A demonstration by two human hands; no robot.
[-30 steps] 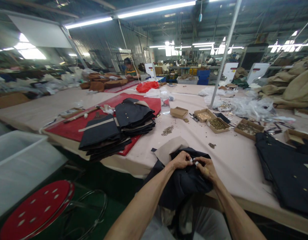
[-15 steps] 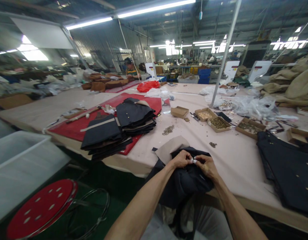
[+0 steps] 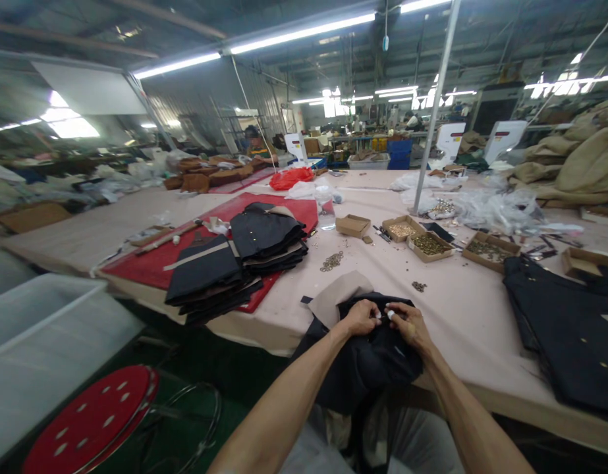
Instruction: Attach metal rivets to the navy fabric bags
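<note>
A dark fabric piece with a beige part (image 3: 377, 365) lies bunched over the table's front edge and my lap. My left hand (image 3: 363, 318) is closed in a pinch on its upper part, white wrapping on a fingertip. Just to the right, my right hand (image 3: 407, 322) is also pinched closed, with white wrapping on its fingertips. A narrow gap lies between the two hands. Whatever small thing sits in the right fingers is too small to make out. Beyond the hands lie a heap of metal rings (image 3: 332, 261) and a small pile of metal pieces (image 3: 419, 287).
Stacked dark fabric pieces (image 3: 205, 266) rest on a red mat (image 3: 136, 266) at left. Small cardboard boxes (image 3: 428, 245) of metal parts stand beyond, near a metal pole (image 3: 435, 112). Dark garments (image 3: 570, 336) lie at right. A red stool (image 3: 93, 415) and white bin (image 3: 51, 329) are lower left.
My hands have moved slightly apart; the fingertips that met before now have a gap between them. The dark fabric stays in about the same place, and the view has shifted a little.
</note>
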